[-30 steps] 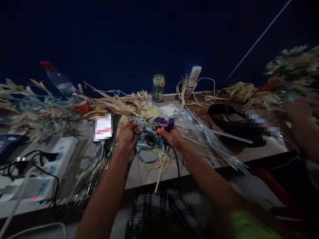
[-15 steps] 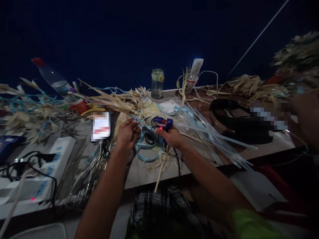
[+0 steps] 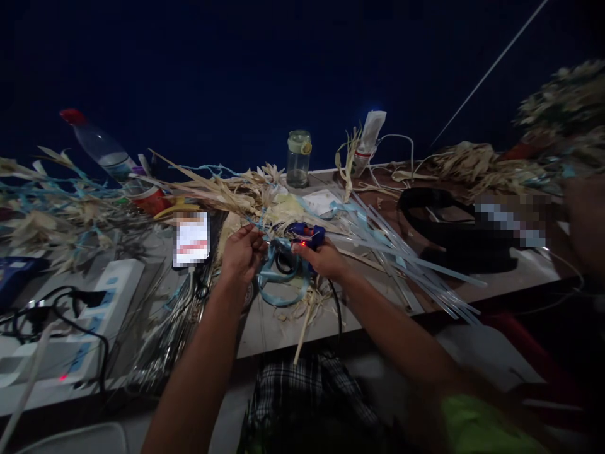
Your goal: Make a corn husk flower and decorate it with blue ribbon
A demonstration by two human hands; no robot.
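My right hand (image 3: 325, 257) is wrapped round a blue glue gun (image 3: 308, 234) with a lit red light, its front pointing left. A black cord hangs down from it. To its left, my left hand (image 3: 243, 252) is pinched closed near some thin blue strands, and I cannot make out exactly what lies in its fingers. Between the hands and just below them, a loose coil of light blue ribbon (image 3: 282, 296) lies on the table. Dried husk pieces (image 3: 265, 189) are heaped behind both hands.
Clear glue sticks (image 3: 420, 258) lie to the right beside a black band (image 3: 449, 233). A bottle (image 3: 299, 161) stands at the back. On the left are a lit phone (image 3: 191, 239), a bundle of wires (image 3: 165, 347) and a white power strip (image 3: 106, 315).
My right hand and the glue gun have shifted very slightly left. My left hand stays pinched in nearly the same place.
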